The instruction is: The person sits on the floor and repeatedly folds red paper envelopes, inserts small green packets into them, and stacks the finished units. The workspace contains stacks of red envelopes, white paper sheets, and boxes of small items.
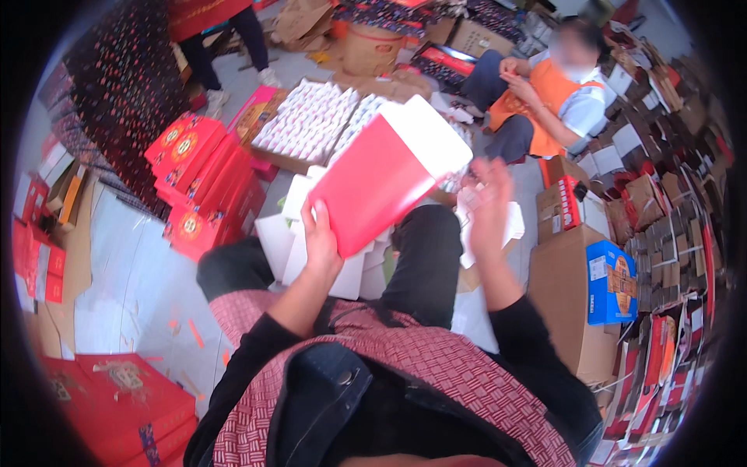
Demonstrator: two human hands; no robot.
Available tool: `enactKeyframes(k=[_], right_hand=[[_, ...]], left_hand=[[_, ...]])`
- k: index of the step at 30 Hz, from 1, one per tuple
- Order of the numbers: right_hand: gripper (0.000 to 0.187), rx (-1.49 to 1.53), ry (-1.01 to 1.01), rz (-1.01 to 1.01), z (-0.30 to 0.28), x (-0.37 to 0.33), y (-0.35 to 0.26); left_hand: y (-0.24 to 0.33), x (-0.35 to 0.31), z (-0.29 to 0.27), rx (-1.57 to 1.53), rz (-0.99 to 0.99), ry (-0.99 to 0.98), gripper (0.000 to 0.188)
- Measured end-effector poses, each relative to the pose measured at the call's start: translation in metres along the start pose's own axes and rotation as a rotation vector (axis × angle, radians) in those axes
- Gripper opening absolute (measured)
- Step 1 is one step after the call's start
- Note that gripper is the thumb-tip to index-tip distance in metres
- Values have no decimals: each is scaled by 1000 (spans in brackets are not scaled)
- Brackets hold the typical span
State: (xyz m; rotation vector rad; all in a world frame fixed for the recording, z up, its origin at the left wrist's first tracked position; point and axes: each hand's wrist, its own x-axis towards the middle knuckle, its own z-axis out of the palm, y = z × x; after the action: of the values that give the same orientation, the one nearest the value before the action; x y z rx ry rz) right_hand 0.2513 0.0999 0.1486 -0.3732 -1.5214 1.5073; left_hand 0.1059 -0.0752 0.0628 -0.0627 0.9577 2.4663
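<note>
- The left hand (pixel 319 245) grasps the lower corner of a red-and-white carton (pixel 373 183), tilted above the knees (pixel 428 253).
- The right hand (pixel 490 206), blurred, opens beside it, holding nothing visible.
- Beyond, red boxes (pixel 206 175) stand stacked.

On my feed I record a dark speckled cloth (pixel 109 93) at upper left, a standing person (pixel 206 17) in dark trousers (pixel 250 39) near it, a brown drum (pixel 370 54) farther right, and a seated co-worker (pixel 585 109) in an orange apron (pixel 551 86). I log a blue box (pixel 611 282) beside a carton (pixel 564 292).
</note>
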Motion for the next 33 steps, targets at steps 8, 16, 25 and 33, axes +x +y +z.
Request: enactKeyframes(k=[8, 16, 25, 33], right_hand=[[57, -72, 57, 122, -12, -43, 4], [50, -88, -49, 257, -55, -86, 40], [37, -301, -16, 356, -88, -64, 58], [36, -482, -142, 289, -102, -50, 78]], left_hand=[[-26, -52, -22, 526, -238, -528, 27], [-40, -35, 31, 705, -153, -657, 46], [-62, -1, 60, 775, -255, -702, 33], [-72, 49, 50, 863, -515, -741, 28]])
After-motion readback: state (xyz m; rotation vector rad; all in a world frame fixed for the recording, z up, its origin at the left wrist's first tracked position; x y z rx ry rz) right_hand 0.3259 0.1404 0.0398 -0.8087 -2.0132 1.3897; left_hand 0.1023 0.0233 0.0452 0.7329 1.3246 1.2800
